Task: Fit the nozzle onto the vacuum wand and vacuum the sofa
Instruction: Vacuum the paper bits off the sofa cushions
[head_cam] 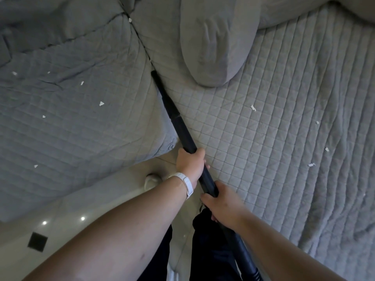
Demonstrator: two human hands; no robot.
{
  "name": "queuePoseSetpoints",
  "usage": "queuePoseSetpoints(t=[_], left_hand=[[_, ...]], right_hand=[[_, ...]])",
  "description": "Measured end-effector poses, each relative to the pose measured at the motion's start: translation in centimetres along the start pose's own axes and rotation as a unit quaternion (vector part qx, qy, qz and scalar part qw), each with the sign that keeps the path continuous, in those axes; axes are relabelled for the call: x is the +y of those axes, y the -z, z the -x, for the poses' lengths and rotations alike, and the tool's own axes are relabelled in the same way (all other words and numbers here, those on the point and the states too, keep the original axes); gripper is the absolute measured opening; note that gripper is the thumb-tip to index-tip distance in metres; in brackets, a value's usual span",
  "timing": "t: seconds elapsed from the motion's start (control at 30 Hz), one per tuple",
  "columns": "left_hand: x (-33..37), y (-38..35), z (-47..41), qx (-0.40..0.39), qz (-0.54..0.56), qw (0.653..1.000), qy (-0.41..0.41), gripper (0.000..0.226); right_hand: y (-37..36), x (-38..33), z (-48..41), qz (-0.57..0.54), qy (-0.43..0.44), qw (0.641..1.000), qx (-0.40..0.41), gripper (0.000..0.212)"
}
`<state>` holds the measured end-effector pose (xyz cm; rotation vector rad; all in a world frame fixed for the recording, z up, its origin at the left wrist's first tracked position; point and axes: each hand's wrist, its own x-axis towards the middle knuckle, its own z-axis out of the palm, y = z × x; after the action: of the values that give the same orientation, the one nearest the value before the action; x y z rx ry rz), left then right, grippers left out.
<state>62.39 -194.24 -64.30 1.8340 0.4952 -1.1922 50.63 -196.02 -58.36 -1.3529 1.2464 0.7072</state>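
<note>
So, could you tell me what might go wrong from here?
1. The nozzle sits in the gap between the sofa cushions and may suck in the wrinkled quilted cover.
2. Paper scraps lie scattered far from the nozzle and could be missed.
3. The left hand and right hand grip the wand far from its tip, so aim may wander.

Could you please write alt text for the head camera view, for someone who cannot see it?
The left hand and right hand grip a black vacuum wand, its nozzle lying along the gap between two grey quilted sofa sections. White scraps dot them; a pillow lies beyond.
</note>
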Motion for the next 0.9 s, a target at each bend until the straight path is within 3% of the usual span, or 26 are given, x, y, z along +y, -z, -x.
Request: queuePoseSetpoints(t=[0.37,0.9], left_hand=[[2.1,0.3,-2.7,-0.013,-0.011,0.999,-0.028,0.004],[5.4,1.5,-5.6,-0.022,-0.010,0.999,-0.034,0.013]], right_hand=[[-0.3,-2.1,-2.7,0.001,0.028,0.999,0.022,0.011],[-0.6,-5.2,-5.3,0.000,0.061,0.998,0.031,0.010]])
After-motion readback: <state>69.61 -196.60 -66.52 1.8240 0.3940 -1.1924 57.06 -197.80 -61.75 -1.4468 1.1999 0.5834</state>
